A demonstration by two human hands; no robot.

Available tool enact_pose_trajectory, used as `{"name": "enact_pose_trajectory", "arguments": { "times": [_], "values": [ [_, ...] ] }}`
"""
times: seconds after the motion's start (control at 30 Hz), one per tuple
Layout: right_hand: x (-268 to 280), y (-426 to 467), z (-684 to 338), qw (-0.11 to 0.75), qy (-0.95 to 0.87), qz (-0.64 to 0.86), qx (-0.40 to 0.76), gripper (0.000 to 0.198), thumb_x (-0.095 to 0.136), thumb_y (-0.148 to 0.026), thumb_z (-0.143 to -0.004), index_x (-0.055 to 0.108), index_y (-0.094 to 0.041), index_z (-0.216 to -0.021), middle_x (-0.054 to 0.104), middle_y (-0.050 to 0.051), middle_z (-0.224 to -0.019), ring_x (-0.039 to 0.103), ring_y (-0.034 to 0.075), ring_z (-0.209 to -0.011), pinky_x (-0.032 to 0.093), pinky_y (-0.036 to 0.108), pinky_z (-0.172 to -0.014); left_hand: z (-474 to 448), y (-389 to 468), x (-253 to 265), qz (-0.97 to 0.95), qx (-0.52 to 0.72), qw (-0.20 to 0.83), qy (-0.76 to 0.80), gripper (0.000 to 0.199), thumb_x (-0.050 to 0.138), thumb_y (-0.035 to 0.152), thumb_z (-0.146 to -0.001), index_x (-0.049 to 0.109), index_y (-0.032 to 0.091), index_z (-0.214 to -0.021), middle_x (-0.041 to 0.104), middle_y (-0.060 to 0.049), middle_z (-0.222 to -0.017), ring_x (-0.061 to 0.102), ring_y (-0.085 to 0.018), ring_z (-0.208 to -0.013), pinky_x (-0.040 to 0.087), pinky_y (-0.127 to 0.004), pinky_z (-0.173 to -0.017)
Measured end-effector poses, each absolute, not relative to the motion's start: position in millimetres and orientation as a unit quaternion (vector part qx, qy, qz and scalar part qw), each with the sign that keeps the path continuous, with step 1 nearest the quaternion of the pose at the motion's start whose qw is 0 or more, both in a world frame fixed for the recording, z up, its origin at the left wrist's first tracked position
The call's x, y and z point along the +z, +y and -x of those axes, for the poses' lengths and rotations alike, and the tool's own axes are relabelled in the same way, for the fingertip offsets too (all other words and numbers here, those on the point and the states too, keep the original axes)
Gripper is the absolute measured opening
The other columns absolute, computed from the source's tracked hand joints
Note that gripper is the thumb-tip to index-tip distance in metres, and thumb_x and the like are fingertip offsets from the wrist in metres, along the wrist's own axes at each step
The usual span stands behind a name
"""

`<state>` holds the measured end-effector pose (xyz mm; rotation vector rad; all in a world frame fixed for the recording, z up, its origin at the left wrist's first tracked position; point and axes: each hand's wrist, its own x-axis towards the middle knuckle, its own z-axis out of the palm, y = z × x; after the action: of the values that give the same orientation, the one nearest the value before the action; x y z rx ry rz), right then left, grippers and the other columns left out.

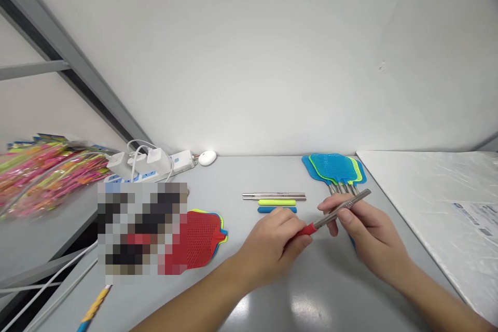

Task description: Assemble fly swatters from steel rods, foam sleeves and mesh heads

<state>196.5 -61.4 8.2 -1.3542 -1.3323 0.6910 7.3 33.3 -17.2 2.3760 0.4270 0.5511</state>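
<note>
The left hand (276, 241) is wrapped round a red grip (308, 230), fingers curled over and thumb along the near side; the right hand (375, 241) has a metal rod (329, 218) between thumb and fingers, its far end poking up past them; rod and grip meet end to end in the gap between the two hands, tilted up toward the right one.

The rod looks light and stiff, thin-walled I'd guess, smooth enough to slide in a dry pinch; best held close to the joint, where it would be least apt to swing; the grip seems softer, rubbery or plastic, with some give, and its thick middle suits a full fist; nothing there strikes me as fragile, though a thin tube might bend if levered.

Just beyond the left hand lie two bare rods (274, 194), shiny and straight, beside a yellow grip (277, 202) and a blue grip (277, 209), both matte and round-ended; beyond the right hand is a stack of blue and yellow heads (336, 168), flat, meshed, flexible-looking; left of the left hand, a red head (202, 238), finely holed, tops another pile on the smooth grey table (187, 311).
</note>
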Motion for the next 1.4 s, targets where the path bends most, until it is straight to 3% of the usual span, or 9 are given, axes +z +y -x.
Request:
{"name": "enact_pose_trajectory", "arguments": {
  "times": [0.1,0.2,0.3,0.37,0.5,0.83,1.03,1.23,1.4],
  "values": [
    [21,-58,-185,0.544,-0.561,0.576,0.239,0.018,0.052,-0.039,-0.095,0.068,-0.031,-0.097,0.060,0.002,-0.089,0.056,0.017,-0.079,0.047,0.028,-0.072,-8,31,-21,-0.911,0.210,0.320,0.156,0.026,0.040,0.036,-0.099,0.058,0.020,-0.092,0.054,-0.003,-0.080,0.051,-0.016,-0.075,0.039,-0.027,-0.066],
    [37,-53,-171,0.554,-0.553,0.560,0.271,0.018,0.051,-0.040,-0.095,0.067,-0.031,-0.095,0.059,0.002,-0.087,0.055,0.019,-0.085,0.047,0.028,-0.072,-8,30,-23,-0.915,0.216,0.308,0.146,0.023,0.043,0.036,-0.098,0.057,0.019,-0.089,0.054,-0.002,-0.077,0.050,-0.015,-0.071,0.039,-0.027,-0.065],
    [49,-48,-157,0.585,-0.510,0.521,0.356,0.023,0.049,-0.043,-0.096,0.065,-0.028,-0.092,0.053,0.000,-0.073,0.051,0.016,-0.071,0.046,0.028,-0.064,-8,29,-19,-0.919,0.192,0.309,0.152,0.019,0.048,0.035,-0.094,0.055,0.019,-0.086,0.054,0.000,-0.074,0.048,-0.014,-0.067,0.037,-0.026,-0.062],
    [54,-43,-147,0.613,-0.468,0.493,0.403,0.028,0.048,-0.046,-0.096,0.063,-0.025,-0.084,0.040,-0.003,-0.060,0.040,0.013,-0.057,0.043,0.028,-0.059,-7,29,-15,-0.919,0.167,0.316,0.165,0.018,0.050,0.034,-0.093,0.053,0.020,-0.083,0.054,0.001,-0.073,0.047,-0.014,-0.064,0.035,-0.025,-0.060],
    [58,-34,-131,0.639,-0.417,0.468,0.447,0.040,0.048,-0.052,-0.094,0.058,-0.021,-0.070,0.024,-0.007,-0.051,0.027,0.010,-0.048,0.035,0.025,-0.049,-5,28,-10,-0.914,0.158,0.329,0.179,0.018,0.051,0.034,-0.092,0.052,0.020,-0.082,0.056,0.001,-0.072,0.050,-0.014,-0.063,0.035,-0.025,-0.058],
    [47,-31,-124,0.619,-0.452,0.498,0.405,0.041,0.053,-0.052,-0.092,0.048,-0.021,-0.066,0.034,-0.007,-0.049,0.029,0.009,-0.045,0.024,0.023,-0.043,-5,31,-14,-0.912,0.154,0.343,0.164,0.019,0.048,0.035,-0.093,0.053,0.020,-0.083,0.060,0.002,-0.076,0.054,-0.014,-0.067,0.037,-0.023,-0.059],
    [38,-29,-134,0.609,-0.458,0.484,0.429,0.042,0.047,-0.052,-0.095,0.045,-0.022,-0.067,0.033,-0.007,-0.049,0.029,0.009,-0.046,0.025,0.024,-0.044,-7,35,-17,-0.912,0.153,0.347,0.157,0.023,0.049,0.038,-0.094,0.052,0.021,-0.080,0.057,0.002,-0.071,0.052,-0.013,-0.063,0.036,-0.023,-0.057],
    [34,-31,-132,0.584,-0.464,0.497,0.443,0.042,0.043,-0.051,-0.097,0.044,-0.022,-0.067,0.032,-0.007,-0.050,0.029,0.011,-0.049,0.027,0.026,-0.047,-8,35,-29,-0.909,0.205,0.340,0.129,0.018,0.050,0.034,-0.093,0.057,0.020,-0.086,0.066,-0.001,-0.082,0.061,-0.015,-0.075,0.042,-0.024,-0.066],
    [32,-32,-127,0.556,-0.494,0.504,0.440,0.044,0.041,-0.049,-0.098,0.042,-0.021,-0.064,0.034,-0.006,-0.055,0.031,0.010,-0.052,0.027,0.024,-0.048,-8,34,-36,-0.909,0.226,0.324,0.135,0.019,0.050,0.034,-0.091,0.064,0.020,-0.087,0.064,0.001,-0.069,0.059,-0.014,-0.063,0.039,-0.023,-0.057]
  ]
}}
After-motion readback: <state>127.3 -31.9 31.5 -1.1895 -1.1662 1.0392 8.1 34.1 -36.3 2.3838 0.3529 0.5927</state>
